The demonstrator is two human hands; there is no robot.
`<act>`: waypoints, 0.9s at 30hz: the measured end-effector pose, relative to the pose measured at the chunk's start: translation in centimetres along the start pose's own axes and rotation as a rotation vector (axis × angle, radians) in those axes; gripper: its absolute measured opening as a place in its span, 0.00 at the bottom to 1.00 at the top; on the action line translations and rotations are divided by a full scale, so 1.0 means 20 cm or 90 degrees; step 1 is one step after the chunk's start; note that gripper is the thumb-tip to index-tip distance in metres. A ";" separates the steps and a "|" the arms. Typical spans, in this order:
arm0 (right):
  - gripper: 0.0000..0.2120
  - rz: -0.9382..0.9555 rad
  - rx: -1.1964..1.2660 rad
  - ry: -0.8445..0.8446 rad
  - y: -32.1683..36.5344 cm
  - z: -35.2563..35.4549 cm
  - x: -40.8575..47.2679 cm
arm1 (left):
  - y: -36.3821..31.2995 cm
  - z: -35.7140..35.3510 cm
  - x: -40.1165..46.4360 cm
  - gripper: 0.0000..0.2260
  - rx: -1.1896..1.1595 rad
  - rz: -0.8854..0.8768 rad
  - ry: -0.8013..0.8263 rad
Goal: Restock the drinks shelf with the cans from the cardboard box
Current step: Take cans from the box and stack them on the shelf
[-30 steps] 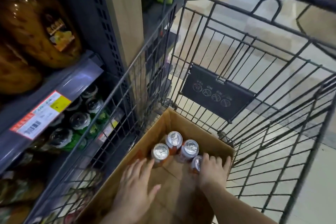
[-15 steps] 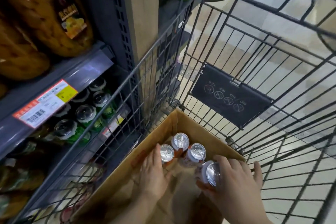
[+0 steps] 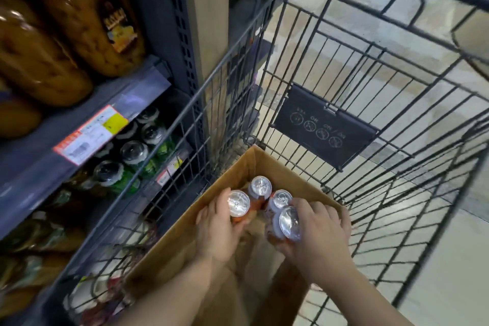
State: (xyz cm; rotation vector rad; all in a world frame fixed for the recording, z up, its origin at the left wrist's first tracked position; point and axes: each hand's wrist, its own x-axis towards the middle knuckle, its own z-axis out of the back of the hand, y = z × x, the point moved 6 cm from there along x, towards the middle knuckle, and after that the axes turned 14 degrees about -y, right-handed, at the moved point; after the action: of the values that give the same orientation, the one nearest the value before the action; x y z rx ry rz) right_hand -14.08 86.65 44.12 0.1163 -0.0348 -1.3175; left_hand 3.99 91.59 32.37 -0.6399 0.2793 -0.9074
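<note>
Four cans in view, all inside the cardboard box (image 3: 185, 243), which sits in a wire shopping cart (image 3: 397, 193) parked tight vs the shelving unit (image 3: 182, 34) on the left. Box's far corner is close to the cart's front grid; open cart floor to the right of the box, pale tiled floor (image 3: 370, 42) showing thru the wires. Cart's left wire wall stands btw box and shelf, so the only free way out of the box is up.

Materials: box is plain brown corrugated card, top open, walls upright. Cans are cylinders w/ bright silver lids + pull tabs, orange bodies. Cart is dark thin steel rod w/ a flat black placard (image 3: 324, 127) on the front grid. Shelf edge is grey metal w/ a red/yellow price tag (image 3: 90, 133); glossy amber bottles (image 3: 87, 18) above, green-label drinks w/ clear lids (image 3: 132, 152) on the shelf below.

Left hand (image 3: 219, 230) grips left can (image 3: 238, 204): fingers curled round its body, lid clear above them. Right hand (image 3: 317, 241) grips near can (image 3: 287, 223), tilted, lid facing left; fingers wrap the far side, thumb under the near side. Two loose cans upright at the box's far corner: rear can (image 3: 261, 186) and middle can (image 3: 281, 199), the latter just beside the right fingers.
</note>
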 end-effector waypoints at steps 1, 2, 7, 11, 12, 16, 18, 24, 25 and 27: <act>0.36 0.003 0.005 0.001 0.03 0.04 -0.02 | -0.03 0.07 0.00 0.39 -0.007 -0.006 0.000; 0.36 0.007 0.011 -0.002 0.05 0.09 -0.04 | -0.07 0.15 -0.01 0.39 -0.013 -0.013 0.001; 0.37 0.012 0.067 -0.037 0.18 0.38 -0.17 | -0.24 0.58 -0.07 0.40 -0.028 -0.088 -0.023; 0.37 0.036 0.136 -0.026 0.32 0.64 -0.33 | -0.32 0.97 -0.18 0.42 -0.028 -0.128 -0.081; 0.38 0.052 0.145 -0.033 0.35 0.72 -0.37 | -0.33 1.07 -0.22 0.43 -0.032 -0.128 -0.094; 0.37 0.148 0.250 -0.044 0.52 1.03 -0.64 | -0.36 1.54 -0.45 0.46 -0.064 -0.133 -0.161; 0.34 0.198 0.328 -0.029 0.61 1.17 -0.81 | -0.35 1.81 -0.65 0.47 -0.090 -0.128 -0.203; 0.29 0.256 0.640 0.045 0.97 1.50 -1.41 | -0.14 2.60 -1.36 0.56 -0.234 -0.004 -0.322; 0.29 0.271 0.687 0.080 1.06 1.54 -1.51 | -0.10 2.73 -1.48 0.56 -0.260 0.013 -0.346; 0.30 0.320 0.764 0.156 1.26 1.62 -1.73 | -0.01 2.99 -1.71 0.55 -0.293 0.042 -0.394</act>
State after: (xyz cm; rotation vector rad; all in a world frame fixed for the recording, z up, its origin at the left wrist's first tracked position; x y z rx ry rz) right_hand -1.42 124.21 80.43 1.2030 -0.6074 -0.6214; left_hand 12.23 142.52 77.97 -1.2910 -0.0548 -0.5421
